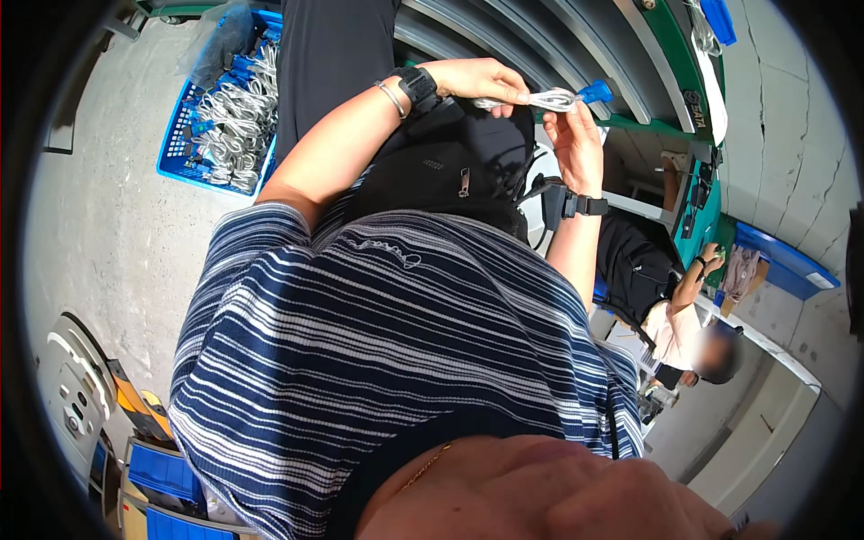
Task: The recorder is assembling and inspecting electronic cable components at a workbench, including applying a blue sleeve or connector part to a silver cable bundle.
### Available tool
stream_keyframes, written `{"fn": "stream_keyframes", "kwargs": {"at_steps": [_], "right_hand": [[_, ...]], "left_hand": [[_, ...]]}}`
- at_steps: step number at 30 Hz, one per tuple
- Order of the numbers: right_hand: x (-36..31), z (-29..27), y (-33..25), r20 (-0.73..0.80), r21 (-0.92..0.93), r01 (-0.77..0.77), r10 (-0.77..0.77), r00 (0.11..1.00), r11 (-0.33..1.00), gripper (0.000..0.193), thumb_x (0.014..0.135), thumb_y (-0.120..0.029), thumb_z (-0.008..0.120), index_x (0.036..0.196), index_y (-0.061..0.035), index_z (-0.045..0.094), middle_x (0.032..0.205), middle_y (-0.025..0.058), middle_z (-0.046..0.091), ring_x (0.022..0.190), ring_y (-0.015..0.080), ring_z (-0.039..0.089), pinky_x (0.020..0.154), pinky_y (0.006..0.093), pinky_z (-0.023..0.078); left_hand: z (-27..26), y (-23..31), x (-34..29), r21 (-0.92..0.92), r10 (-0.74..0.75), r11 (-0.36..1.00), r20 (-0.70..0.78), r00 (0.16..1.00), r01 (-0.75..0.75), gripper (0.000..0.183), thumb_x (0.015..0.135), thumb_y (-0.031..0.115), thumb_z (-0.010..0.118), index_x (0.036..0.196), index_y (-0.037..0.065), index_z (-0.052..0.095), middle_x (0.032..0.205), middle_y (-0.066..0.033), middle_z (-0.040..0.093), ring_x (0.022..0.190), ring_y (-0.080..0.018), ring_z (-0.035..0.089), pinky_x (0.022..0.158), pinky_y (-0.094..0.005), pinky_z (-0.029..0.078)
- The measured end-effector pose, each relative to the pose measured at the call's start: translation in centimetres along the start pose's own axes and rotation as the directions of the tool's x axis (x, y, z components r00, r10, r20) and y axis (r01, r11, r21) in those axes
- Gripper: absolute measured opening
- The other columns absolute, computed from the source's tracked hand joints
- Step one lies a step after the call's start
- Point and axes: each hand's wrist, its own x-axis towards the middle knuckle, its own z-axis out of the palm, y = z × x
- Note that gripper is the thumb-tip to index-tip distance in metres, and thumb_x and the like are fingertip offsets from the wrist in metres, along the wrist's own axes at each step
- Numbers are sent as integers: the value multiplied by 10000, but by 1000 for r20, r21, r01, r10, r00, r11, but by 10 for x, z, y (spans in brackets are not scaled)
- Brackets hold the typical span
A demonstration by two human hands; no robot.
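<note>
A coiled light-grey cable (549, 99) with a blue plug (595, 92) is stretched between my two hands, in front of my lap. My left hand (486, 83) pinches the coil's left end between thumb and fingers, with a short bit of cable showing past the grip. At the other end, close by the blue plug, the fingertips of my right hand (576, 142) close on the coil. A dark watch and a bangle are on my left wrist, and a black strapped device (560, 203) is on the right one.
To my left stands a blue basket (171, 151) heaped with similar coiled cables (236, 135). A green-framed unit with grey metal slats (531, 45) lies just beyond my hands. Another person (670, 310) works at the right, near a blue tray (783, 261). Blue bins (166, 472) sit at lower left.
</note>
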Motion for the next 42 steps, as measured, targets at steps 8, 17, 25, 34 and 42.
{"fn": "stream_keyframes", "kwargs": {"at_steps": [8, 17, 25, 34, 42], "right_hand": [[-10, 3, -1, -24, -240, 8, -14, 1000, 971, 244, 984, -151, 592, 1198, -34, 606, 1070, 42, 680, 923, 104, 647, 793, 218, 498], [-7, -2, 11, 4, -337, 76, -79, 997, 938, 215, 964, -184, 639, 1113, -30, 653, 904, 70, 718, 789, 91, 637, 764, 222, 494], [-15, 11, 5, 12, -445, 116, -124, 992, 888, 219, 948, -153, 658, 1110, -7, 637, 899, 79, 719, 818, 109, 651, 774, 232, 499], [-14, 11, 2, 44, -117, -13, 18, 999, 993, 437, 1036, -429, 446, 1210, -41, 544, 991, 114, 687, 755, 149, 652, 719, 267, 517], [-9, 8, 9, -46, -126, 14, -20, 999, 992, 392, 1019, -362, 521, 1221, -27, 553, 1053, 101, 663, 794, 163, 684, 688, 243, 528]], "left_hand": [[2, 7, -2, -132, -65, 989, -22, 998, 62, 458, 1011, 440, 501, 979, 20, 681, 702, 11, 602, 631, -75, 561, 629, -224, 460], [4, 6, -1, -407, -102, 910, -30, 994, 81, 444, 1014, 410, 509, 939, 0, 662, 672, 5, 586, 557, -63, 538, 539, -201, 447], [3, 1, 1, -495, -113, 866, -71, 991, 64, 433, 1013, 388, 519, 949, -19, 652, 670, -8, 591, 565, -71, 549, 544, -204, 459], [6, 2, 2, -291, -15, 957, 6, 1000, 16, 330, 999, 318, 537, 976, 11, 657, 736, -12, 610, 650, -76, 551, 631, -222, 449], [2, 3, -3, 333, 74, 942, -116, 990, -31, 310, 837, 296, 747, 1028, 66, 665, 870, -15, 690, 805, -97, 612, 764, -269, 467]]}}
